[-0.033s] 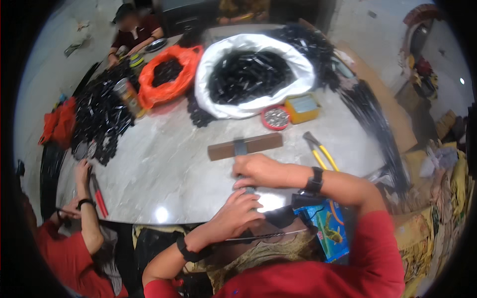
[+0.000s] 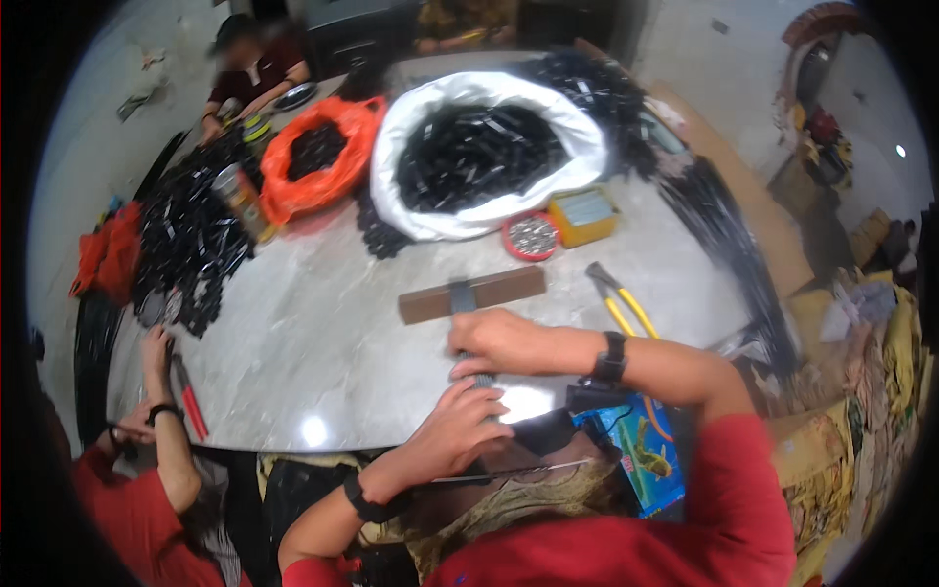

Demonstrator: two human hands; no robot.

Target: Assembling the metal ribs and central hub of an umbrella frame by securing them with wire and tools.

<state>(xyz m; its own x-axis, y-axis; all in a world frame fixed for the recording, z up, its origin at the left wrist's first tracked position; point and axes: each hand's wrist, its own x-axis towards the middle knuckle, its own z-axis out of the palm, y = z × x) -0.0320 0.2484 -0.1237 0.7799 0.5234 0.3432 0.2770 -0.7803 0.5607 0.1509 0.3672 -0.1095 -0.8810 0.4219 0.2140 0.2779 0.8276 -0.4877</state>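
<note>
A grey ridged strip [image 2: 462, 295] lies across a brown bar [image 2: 514, 287] on the table and runs towards me under my hands. My right hand [image 2: 501, 339] is closed over the strip just on the near side of the bar. Fingers of my left hand [image 2: 458, 423] are curled on its near end at the table edge, touching the right hand's fingertips. Only a short ridged piece shows between the hands; the rest is covered. To the right lie pincers with yellow handles [image 2: 636, 311].
Beyond the bar stand a red tub of small metal pieces [image 2: 507, 241], a yellow box [image 2: 587, 231], a white sack of black pieces [image 2: 389, 210] and an orange bag [image 2: 364, 127]. Black pieces [image 2: 191, 220] heap at left, near a co-worker's hand [image 2: 155, 352] and red-handled pliers [image 2: 191, 399]. Another person sits far left.
The whole scene has shifted slightly left in the view. Both my hands keep their hold on the grey strip, with no clear movement against the bar.
</note>
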